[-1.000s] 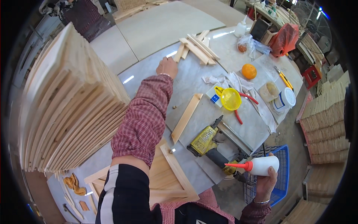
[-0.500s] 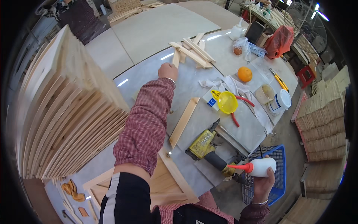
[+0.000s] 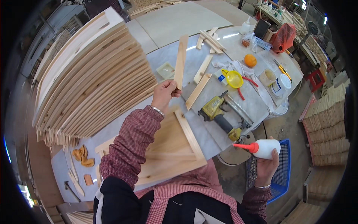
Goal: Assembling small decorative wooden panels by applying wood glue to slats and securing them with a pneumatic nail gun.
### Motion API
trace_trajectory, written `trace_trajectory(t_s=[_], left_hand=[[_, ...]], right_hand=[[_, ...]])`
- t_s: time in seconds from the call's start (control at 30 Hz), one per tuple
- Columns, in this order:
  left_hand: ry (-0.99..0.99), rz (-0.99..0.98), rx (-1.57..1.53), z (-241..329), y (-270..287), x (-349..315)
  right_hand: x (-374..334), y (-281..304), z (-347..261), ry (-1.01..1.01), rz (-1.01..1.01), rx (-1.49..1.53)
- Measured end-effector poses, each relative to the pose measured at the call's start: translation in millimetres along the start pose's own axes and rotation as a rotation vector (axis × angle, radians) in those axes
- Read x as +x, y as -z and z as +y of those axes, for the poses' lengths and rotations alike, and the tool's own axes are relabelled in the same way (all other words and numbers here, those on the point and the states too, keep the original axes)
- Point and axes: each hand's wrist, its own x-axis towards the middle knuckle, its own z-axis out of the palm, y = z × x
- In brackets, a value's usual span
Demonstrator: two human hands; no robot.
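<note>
Far left: a tall stack of wooden frames (image 3: 89,74) stands on edge on the worktop (image 3: 167,56), leaning back in a fan.
Lower left: small wood offcuts (image 3: 82,156) lie on the worktop near its edge.
Near centre: a flat wooden panel with raised rim strips (image 3: 175,143) lies at the worktop's near edge, partly under the left forearm.
Left hand (image 3: 164,94): closed around the lower end of a long wooden slat (image 3: 181,61), which is lifted above the worktop and points away from the person.
Centre right: two more loose slats (image 3: 199,80) lie flat just beside the held one; a yellow nail gun (image 3: 220,115) lies past them, near the worktop's edge.
Behind the nail gun: a yellow funnel (image 3: 234,78), an orange (image 3: 250,60) and a white tub (image 3: 280,85).
Right hand (image 3: 267,166): gripping a white glue bottle (image 3: 261,148) with its red nozzle pointing left, held off the worktop over a blue crate (image 3: 282,175) on the floor.
</note>
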Motion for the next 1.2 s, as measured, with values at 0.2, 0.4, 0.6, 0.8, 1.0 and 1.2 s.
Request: trace_trajectory(t_s=[0.2, 0.4, 0.6, 0.8, 1.0, 1.2], left_hand=[[0.035, -0.147, 0.04, 5, 32, -78], [0.02, -0.128, 0.154, 16, 61, -130], [-0.221, -0.18, 0.497, 43, 123, -140], [-0.08, -0.652, 0.888, 72, 116, -91], [-0.034, -0.917, 0.956, 46, 68, -27], [-0.195, -1.142, 1.092, -11, 54, -6]], right_hand=[[-32, 2, -1, 0.03, -0.058, 0.017], [-53, 3, 1, 0.033, -0.117, 0.01], [-59, 14, 2, 0.051, -0.132, 0.006], [-58, 12, 21, 0.031, -0.11, -0.009], [-57, -4, 32, 0.052, -0.107, -0.063], [-54, -4, 39, 0.045, -0.077, -0.072]])
